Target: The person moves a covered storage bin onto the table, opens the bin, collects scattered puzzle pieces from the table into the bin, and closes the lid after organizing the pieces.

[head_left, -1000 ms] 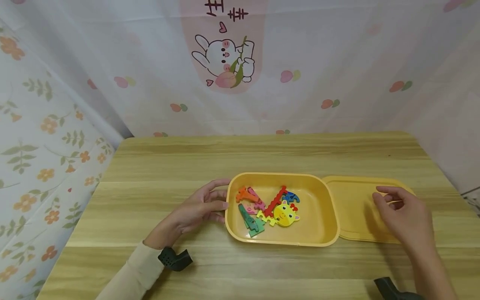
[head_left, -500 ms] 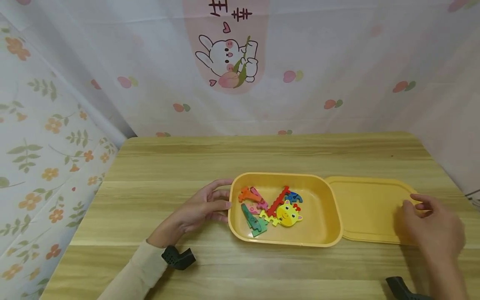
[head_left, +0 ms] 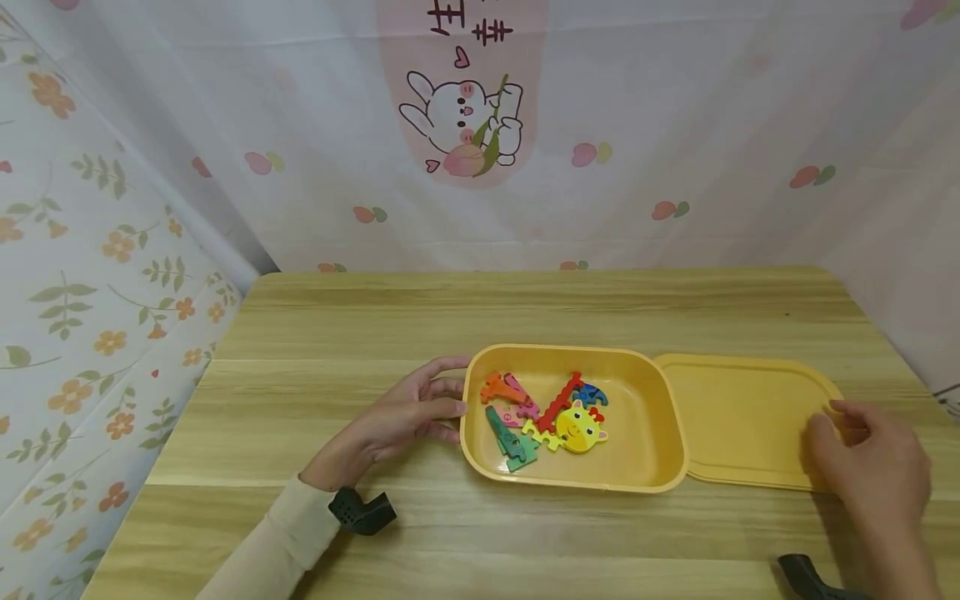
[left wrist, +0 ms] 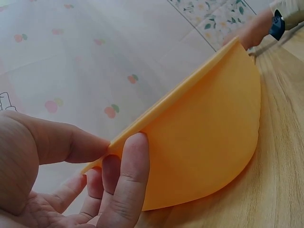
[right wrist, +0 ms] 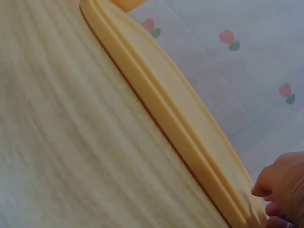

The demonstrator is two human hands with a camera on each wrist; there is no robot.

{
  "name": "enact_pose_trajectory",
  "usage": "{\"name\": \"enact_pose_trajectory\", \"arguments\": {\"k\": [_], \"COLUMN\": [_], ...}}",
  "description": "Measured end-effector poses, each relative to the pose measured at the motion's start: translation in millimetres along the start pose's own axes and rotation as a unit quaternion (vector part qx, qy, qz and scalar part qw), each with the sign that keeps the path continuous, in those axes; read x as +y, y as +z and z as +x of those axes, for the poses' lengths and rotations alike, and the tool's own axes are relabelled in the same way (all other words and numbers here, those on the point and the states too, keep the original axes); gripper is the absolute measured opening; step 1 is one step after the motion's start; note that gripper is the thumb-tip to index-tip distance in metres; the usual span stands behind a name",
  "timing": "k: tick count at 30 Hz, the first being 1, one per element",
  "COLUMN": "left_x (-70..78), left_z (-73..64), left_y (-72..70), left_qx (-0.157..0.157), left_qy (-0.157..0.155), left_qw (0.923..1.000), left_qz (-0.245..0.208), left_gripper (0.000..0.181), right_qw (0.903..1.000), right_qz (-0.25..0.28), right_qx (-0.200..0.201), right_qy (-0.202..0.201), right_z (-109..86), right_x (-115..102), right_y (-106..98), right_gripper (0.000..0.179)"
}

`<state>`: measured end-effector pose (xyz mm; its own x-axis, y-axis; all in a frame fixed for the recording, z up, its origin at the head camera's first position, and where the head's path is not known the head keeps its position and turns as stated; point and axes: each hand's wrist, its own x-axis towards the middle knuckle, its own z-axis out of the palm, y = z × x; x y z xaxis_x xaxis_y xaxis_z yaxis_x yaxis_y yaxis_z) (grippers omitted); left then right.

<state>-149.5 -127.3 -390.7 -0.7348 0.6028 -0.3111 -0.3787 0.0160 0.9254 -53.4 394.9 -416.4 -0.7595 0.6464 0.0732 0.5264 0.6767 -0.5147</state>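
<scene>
A yellow plastic box (head_left: 641,429) stands without its lid on the wooden table. Several coloured wooden puzzle pieces (head_left: 517,433) lie inside, among them a yellow giraffe head (head_left: 577,431). My left hand (head_left: 397,417) holds the box's left end from outside. In the left wrist view, its thumb is at the rim and its fingertips (left wrist: 135,154) lie against the outer wall. The yellow lid (head_left: 742,417) lies flat just right of the box. Over the lid's right edge, my right hand (head_left: 873,458) has loosely bent fingers and nothing in its grasp.
The wooden table (head_left: 360,312) reaches back to a printed curtain (head_left: 315,133) with a rabbit drawing. A floral cloth (head_left: 105,333) hangs along the left side. Black wrist mounts (head_left: 363,512) show on both arms.
My right hand has moved right, from above the lid to its right edge. My left hand keeps its place on the box, and the view has shifted slightly.
</scene>
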Motion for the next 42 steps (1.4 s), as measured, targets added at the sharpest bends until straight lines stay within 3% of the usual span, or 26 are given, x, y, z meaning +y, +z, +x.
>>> {"name": "enact_pose_trajectory", "arguments": {"k": [4, 11, 21, 28, 36, 42], "left_x": [-0.6, -0.4, -0.1, -0.4, -0.5, -0.4], "left_z": [0.7, -0.4, 0.3, 0.6, 0.0, 0.4], "left_y": [-0.4, -1.4, -0.8, -1.7, -1.9, -1.7], "left_qx": [-0.002, -0.007, -0.005, -0.007, -0.008, -0.009], "left_qy": [0.0, 0.003, 0.003, 0.003, 0.003, 0.004], "left_qw": [1.0, 1.0, 1.0, 1.0, 1.0, 1.0], "left_qz": [0.001, 0.002, 0.003, 0.001, 0.001, -0.002], "left_gripper": [0.069, 0.068, 0.068, 0.069, 0.07, 0.07], "right_qw": [0.9995, 0.9988, 0.9983, 0.9951, 0.9927, 0.9947], "right_qz": [-0.018, -0.004, -0.009, 0.02, 0.047, 0.047], "right_qx": [0.011, 0.033, 0.024, -0.004, 0.006, 0.013], "right_qy": [0.022, 0.037, 0.052, 0.096, 0.11, 0.091], "right_z": [1.0, -0.5, 3.7, 7.7, 7.9, 5.1], "right_x": [-2, 1, 7, 9, 11, 13], "right_y": [0, 3, 4, -3, -5, -5], "right_gripper": [0.05, 0.054, 0.051, 0.049, 0.05, 0.051]}}
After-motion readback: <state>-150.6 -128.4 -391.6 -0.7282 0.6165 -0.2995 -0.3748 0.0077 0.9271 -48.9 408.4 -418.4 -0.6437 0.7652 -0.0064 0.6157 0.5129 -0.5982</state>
